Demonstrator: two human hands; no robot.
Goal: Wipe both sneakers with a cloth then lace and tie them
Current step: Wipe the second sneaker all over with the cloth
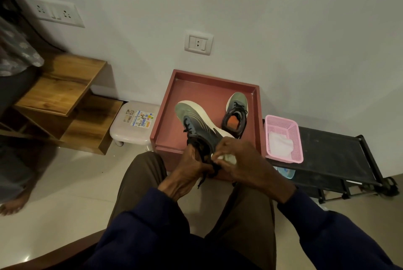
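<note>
Head view: left hand (188,168) and right hand (242,160) pinch the sneaker's (196,120) laces (201,180), hiding its heel.

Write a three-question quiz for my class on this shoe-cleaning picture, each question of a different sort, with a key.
1. True or false: the second sneaker stands inside the red tray.
2. Multiple choice: the pink basket holding the white cloth rests on A) the red tray, B) the black rack, C) a windowsill.
3. Fill in: the left hand pinches the tilted sneaker's ____ laces.

Key: 1 true; 2 B; 3 black.
</note>
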